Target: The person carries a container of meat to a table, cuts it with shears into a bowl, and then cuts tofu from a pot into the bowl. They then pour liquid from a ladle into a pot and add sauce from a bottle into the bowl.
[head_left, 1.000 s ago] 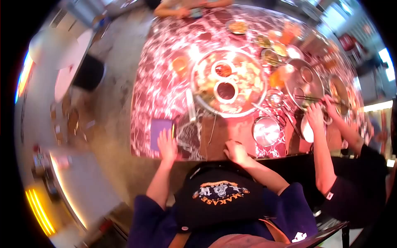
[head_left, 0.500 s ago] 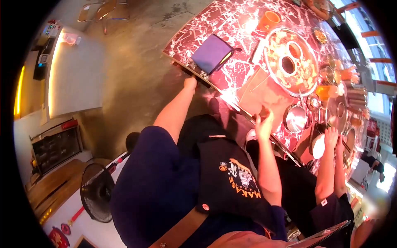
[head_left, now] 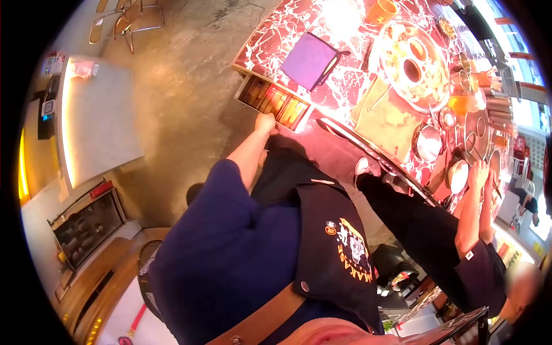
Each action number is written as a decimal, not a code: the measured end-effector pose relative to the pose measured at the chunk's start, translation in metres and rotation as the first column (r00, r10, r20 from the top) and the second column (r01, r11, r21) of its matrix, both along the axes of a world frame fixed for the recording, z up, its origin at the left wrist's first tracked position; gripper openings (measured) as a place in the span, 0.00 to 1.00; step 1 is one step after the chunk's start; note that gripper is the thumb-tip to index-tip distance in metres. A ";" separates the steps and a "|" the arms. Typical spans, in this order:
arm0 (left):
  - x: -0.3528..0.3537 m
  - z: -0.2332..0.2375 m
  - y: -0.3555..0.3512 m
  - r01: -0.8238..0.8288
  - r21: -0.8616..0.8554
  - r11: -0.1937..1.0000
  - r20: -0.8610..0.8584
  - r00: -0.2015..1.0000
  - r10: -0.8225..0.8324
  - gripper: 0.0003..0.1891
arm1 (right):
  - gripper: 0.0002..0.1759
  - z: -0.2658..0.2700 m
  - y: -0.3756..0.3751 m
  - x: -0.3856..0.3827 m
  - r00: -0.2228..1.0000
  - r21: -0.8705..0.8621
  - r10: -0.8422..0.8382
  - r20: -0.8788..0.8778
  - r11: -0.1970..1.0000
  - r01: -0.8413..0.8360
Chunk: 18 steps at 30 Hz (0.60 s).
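My left hand [head_left: 265,123] is closed on the front edge of a shallow drawer [head_left: 253,108], which is pulled out from under the red marbled table [head_left: 259,52]. Inside the drawer, long narrow brownish items lie in compartments; their kind is too small to make out. On the tabletop just above the drawer rests a purple folder-like case [head_left: 307,60] with a dark edge. My right hand does not show in this frame.
A co-worker's hands [head_left: 478,173] are near a white bowl [head_left: 458,176] at the right. A large round pan of food [head_left: 397,86], a brown board [head_left: 382,123] and a steel bowl [head_left: 428,142] stand on the table. A folding chair [head_left: 129,23] is at the upper left.
The drawer has come open toward me with my left hand on it. My right hand has left the brown board and gone out of view. The whole view has shifted slightly.
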State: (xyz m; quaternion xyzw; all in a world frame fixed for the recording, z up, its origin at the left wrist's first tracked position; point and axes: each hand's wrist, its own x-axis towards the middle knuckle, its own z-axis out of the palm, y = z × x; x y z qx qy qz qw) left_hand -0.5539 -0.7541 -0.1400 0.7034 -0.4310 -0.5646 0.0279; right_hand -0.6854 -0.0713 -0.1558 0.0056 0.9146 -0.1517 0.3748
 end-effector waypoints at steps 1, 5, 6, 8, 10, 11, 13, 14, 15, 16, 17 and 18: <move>0.007 0.022 -0.014 0.260 0.212 0.942 -0.018 0.965 -0.262 0.17 | 0.29 -0.005 -0.006 0.005 1.000 -0.009 0.006 -0.003 1.000 -0.006; 0.016 0.053 -0.048 0.791 -0.022 0.611 0.096 0.610 -0.787 0.17 | 0.26 -0.042 -0.033 0.029 0.981 -0.135 0.156 -0.117 0.976 -0.172; 0.009 0.044 -0.049 0.759 -0.340 0.555 0.276 0.645 -0.712 0.16 | 0.26 -0.020 -0.086 0.034 0.895 -0.166 0.328 -0.303 0.906 -0.388; -0.012 0.020 -0.051 0.761 -0.545 0.352 0.496 0.631 -0.597 0.15 | 0.20 0.030 -0.228 0.017 0.992 -0.246 0.098 -0.078 0.963 -0.115; -0.028 0.031 -0.049 0.860 -0.377 0.345 0.539 0.507 -0.673 0.14 | 0.23 0.018 -0.318 0.014 0.981 -0.456 0.094 -0.172 0.875 -0.164; -0.032 0.029 -0.059 0.962 -0.210 0.173 0.519 0.259 -0.815 0.14 | 0.20 0.032 -0.372 0.014 0.986 -0.510 0.092 -0.139 0.847 -0.151; -0.033 0.030 -0.061 0.919 -0.243 0.312 0.472 0.393 -0.789 0.14 | 0.20 0.090 -0.472 0.021 0.938 -0.430 0.253 -0.235 0.839 -0.334; -0.033 0.027 -0.060 0.923 -0.243 0.297 0.468 0.380 -0.798 0.14 | 0.19 0.099 -0.506 0.023 0.901 -0.360 0.338 -0.271 0.833 -0.421; -0.030 0.020 -0.054 0.867 -0.276 0.414 0.459 0.497 -0.736 0.14 | 0.19 0.102 -0.531 0.024 0.856 -0.282 0.426 -0.294 0.817 -0.504; -0.028 0.016 -0.049 0.790 -0.308 0.530 0.447 0.611 -0.653 0.14 | 0.19 0.100 -0.553 0.024 0.867 -0.305 0.409 -0.283 0.819 -0.486; -0.027 0.017 -0.049 0.791 -0.304 0.530 0.443 0.610 -0.657 0.14 | 0.19 0.094 -0.573 0.024 0.878 -0.331 0.395 -0.270 0.818 -0.470; -0.023 0.019 -0.049 0.772 -0.294 0.564 0.406 0.634 -0.658 0.15 | 0.19 0.076 -0.589 0.022 0.904 -0.308 0.364 -0.226 0.853 -0.420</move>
